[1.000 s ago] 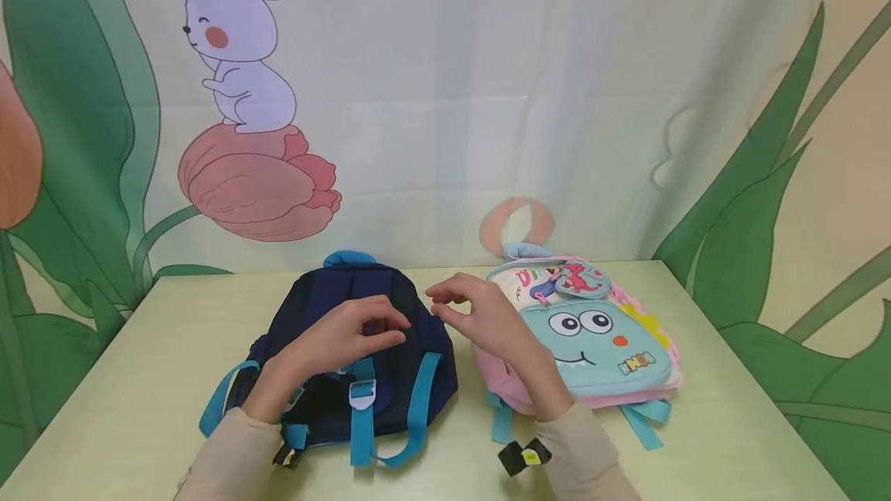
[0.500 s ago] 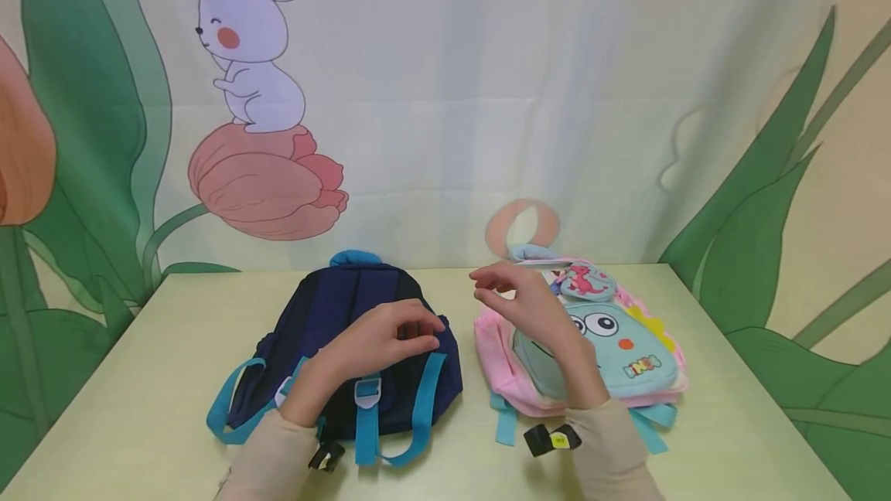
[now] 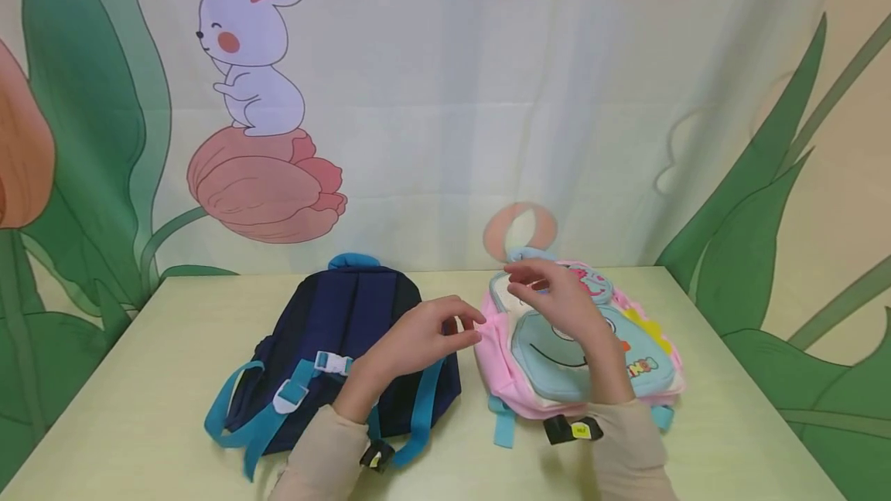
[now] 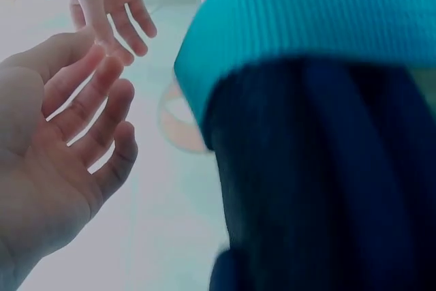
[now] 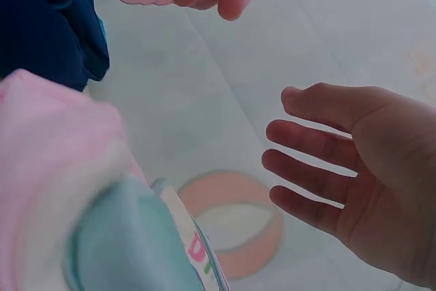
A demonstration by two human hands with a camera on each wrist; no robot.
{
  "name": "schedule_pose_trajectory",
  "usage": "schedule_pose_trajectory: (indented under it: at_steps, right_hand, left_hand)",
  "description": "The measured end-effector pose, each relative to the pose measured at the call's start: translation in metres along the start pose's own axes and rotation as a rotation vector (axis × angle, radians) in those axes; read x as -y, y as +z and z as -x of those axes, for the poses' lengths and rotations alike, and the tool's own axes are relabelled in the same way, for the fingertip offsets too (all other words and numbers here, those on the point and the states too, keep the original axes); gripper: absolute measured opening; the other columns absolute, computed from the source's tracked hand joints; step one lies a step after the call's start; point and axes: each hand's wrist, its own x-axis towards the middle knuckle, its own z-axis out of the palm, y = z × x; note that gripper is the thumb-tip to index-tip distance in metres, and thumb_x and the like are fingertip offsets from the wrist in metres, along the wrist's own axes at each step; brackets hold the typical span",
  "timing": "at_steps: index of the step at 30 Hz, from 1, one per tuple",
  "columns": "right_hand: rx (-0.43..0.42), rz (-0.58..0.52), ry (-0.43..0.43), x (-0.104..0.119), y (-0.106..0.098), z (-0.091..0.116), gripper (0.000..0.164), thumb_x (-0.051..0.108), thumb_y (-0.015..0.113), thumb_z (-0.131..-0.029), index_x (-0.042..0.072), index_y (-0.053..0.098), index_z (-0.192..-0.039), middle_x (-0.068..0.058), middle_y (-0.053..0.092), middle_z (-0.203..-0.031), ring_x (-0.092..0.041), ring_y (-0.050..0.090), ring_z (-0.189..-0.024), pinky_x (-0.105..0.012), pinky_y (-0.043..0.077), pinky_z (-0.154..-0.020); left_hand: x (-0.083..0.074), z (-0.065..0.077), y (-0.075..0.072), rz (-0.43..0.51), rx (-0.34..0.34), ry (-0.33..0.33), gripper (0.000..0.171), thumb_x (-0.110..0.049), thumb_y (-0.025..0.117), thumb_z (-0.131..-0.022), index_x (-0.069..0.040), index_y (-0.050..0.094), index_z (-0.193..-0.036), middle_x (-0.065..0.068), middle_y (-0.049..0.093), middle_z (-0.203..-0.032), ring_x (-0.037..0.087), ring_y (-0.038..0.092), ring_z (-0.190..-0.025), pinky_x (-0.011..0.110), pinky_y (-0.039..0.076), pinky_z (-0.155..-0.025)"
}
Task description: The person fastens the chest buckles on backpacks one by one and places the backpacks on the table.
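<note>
Two small backpacks lie side by side on a pale table. The navy backpack (image 3: 334,308) has its back panel up, with turquoise straps (image 3: 421,416) and a white buckle (image 3: 333,363). To its right, the pink and light-blue backpack (image 3: 497,362) shows a cartoon face on its front pocket. Above the navy one's right side, my left hand (image 3: 425,339) hovers with loosely bent fingers and holds nothing. My right hand (image 3: 564,300) hangs over the pink backpack, hiding part of the face and the round tag (image 3: 595,284). Both wrist views show relaxed, spread fingers.
The pale table (image 3: 174,331) extends left and right of the bags up to a printed curtain (image 3: 418,99) with a rabbit and leaves. Loose turquoise strap ends lie at the bags' near edges. Small black wrist devices sit at both cuffs.
Both hands have moved to the right, the left across the navy backpack and the right farther over the pink one. The backpacks stay where they were; the navy one's white buckle has come into sight.
</note>
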Motion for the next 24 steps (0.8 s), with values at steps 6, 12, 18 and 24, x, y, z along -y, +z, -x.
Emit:
schedule_pose_trajectory:
  at_steps: [6, 12, 18, 24]
  right_hand:
    - [-0.010, 0.012, 0.078, -0.015, -0.014, 0.005, 0.035, 0.026, 0.069, -0.095, 0.013, 0.065, -0.127, -0.006, 0.071, -0.115, -0.023, 0.067, -0.101, -0.042, 0.055, -0.089]
    - [-0.014, 0.050, 0.157, -0.027, -0.025, 0.012, 0.038, 0.033, 0.066, -0.096, 0.015, 0.063, -0.129, -0.009, 0.068, -0.121, -0.027, 0.063, -0.109, -0.046, 0.052, -0.096]
    - [-0.010, 0.067, 0.227, -0.038, -0.033, 0.020, 0.042, 0.034, 0.065, -0.097, 0.015, 0.060, -0.134, -0.010, 0.066, -0.125, -0.030, 0.060, -0.113, -0.049, 0.052, -0.094]
    - [-0.005, 0.108, 0.278, -0.051, -0.041, 0.023, 0.043, 0.039, 0.062, -0.097, 0.017, 0.060, -0.134, -0.011, 0.065, -0.129, -0.032, 0.058, -0.116, -0.048, 0.052, -0.093]
  left_hand:
    - [-0.009, -0.012, 0.015, 0.060, -0.044, -0.036, 0.029, -0.030, 0.066, -0.095, -0.017, 0.069, -0.121, -0.005, 0.066, -0.100, 0.012, 0.059, -0.088, 0.023, 0.052, -0.071]
    - [-0.013, -0.025, 0.033, 0.148, -0.062, -0.102, 0.032, -0.034, 0.066, -0.095, -0.018, 0.067, -0.123, -0.005, 0.065, -0.100, 0.013, 0.057, -0.088, 0.022, 0.052, -0.070]
    - [-0.014, -0.036, 0.050, 0.166, -0.084, -0.162, 0.035, -0.036, 0.069, -0.093, -0.021, 0.066, -0.124, -0.005, 0.064, -0.098, 0.012, 0.056, -0.081, 0.022, 0.050, -0.064]
    - [-0.012, -0.046, 0.062, 0.115, -0.102, -0.174, 0.035, -0.035, 0.068, -0.093, -0.019, 0.066, -0.124, -0.003, 0.062, -0.098, 0.010, 0.055, -0.078, 0.022, 0.048, -0.062]
